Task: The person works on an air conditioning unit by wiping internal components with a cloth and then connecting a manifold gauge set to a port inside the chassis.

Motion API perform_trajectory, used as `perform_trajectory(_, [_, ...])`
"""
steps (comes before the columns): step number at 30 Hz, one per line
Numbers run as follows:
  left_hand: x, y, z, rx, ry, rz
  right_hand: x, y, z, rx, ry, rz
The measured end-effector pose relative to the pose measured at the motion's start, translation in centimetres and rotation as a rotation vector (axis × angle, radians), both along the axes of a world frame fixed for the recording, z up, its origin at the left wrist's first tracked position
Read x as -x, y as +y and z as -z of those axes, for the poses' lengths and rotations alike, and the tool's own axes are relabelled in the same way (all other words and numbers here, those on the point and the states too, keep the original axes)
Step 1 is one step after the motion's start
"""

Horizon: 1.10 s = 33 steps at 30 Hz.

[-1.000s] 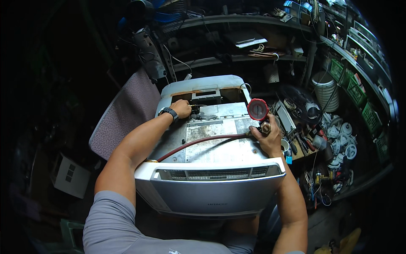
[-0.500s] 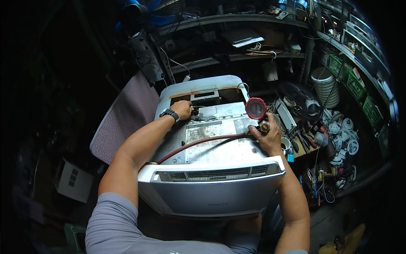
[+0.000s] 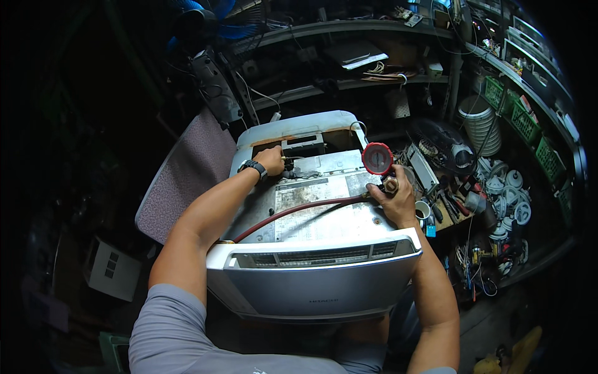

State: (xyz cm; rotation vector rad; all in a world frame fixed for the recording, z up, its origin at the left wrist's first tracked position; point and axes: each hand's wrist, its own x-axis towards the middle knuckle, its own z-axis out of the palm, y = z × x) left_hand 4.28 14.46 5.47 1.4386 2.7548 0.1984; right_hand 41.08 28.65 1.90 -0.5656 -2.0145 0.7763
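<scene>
A window-type air conditioner [image 3: 311, 168] with a stained metal panel stands in front of me. My left hand [image 3: 270, 162], a black watch on its wrist, reaches into the dark opening [image 3: 305, 149] at the far end of the panel. Its fingertips are bent together around something small that I cannot make out. On the right, my right hand [image 3: 398, 202] grips the brass valve [image 3: 390, 184] below a red-rimmed pressure gauge [image 3: 377, 159]. From the valve, a dark red hose [image 3: 293, 209] curves left across the panel to the unit's near left corner.
A speckled pinkish board [image 3: 187, 174] leans at the left. To the right are a black fan [image 3: 445, 149], a white ribbed bucket [image 3: 478, 128], hand tools [image 3: 448, 206] and a heap of white round parts [image 3: 507, 193]. Shelves [image 3: 349, 84] run behind, with green baskets [image 3: 524, 121] at right.
The view has shifted slightly. My left fingers have moved only a little at the opening, and my right hand keeps its hold on the gauge valve.
</scene>
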Motion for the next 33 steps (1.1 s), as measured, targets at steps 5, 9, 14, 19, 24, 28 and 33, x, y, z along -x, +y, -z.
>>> perform_trajectory(5, [2.8, 0.0, 0.1, 0.103, -0.183, -0.043, 0.3, -0.7, -0.3, 0.055, -0.001, -0.024])
perform_trajectory(9, [3.0, -0.4, 0.7, 0.050, -0.148, 0.026, 0.1, -0.5, -0.4, 0.010, -0.007, -0.010])
perform_trajectory(14, [1.7, -0.4, 0.4, -0.020, -0.117, -0.005, 0.1, -0.3, -0.2, -0.005, 0.003, -0.003])
perform_trajectory(19, [2.7, -0.3, 0.7, 0.012, -0.135, 0.012, 0.2, -0.4, -0.2, -0.024, 0.010, 0.000])
perform_trajectory(24, [2.9, -0.2, 1.2, -0.004, -0.111, 0.009, 0.1, -0.7, -0.7, 0.001, 0.002, 0.008])
perform_trajectory(28, [3.4, -0.6, 1.6, -0.051, -0.141, 0.016, -0.1, -0.9, -0.8, 0.043, 0.010, 0.005])
perform_trajectory(33, [2.5, -1.0, 1.6, -0.110, -0.219, 0.038, 0.2, -0.6, -0.3, -0.007, 0.026, 0.013])
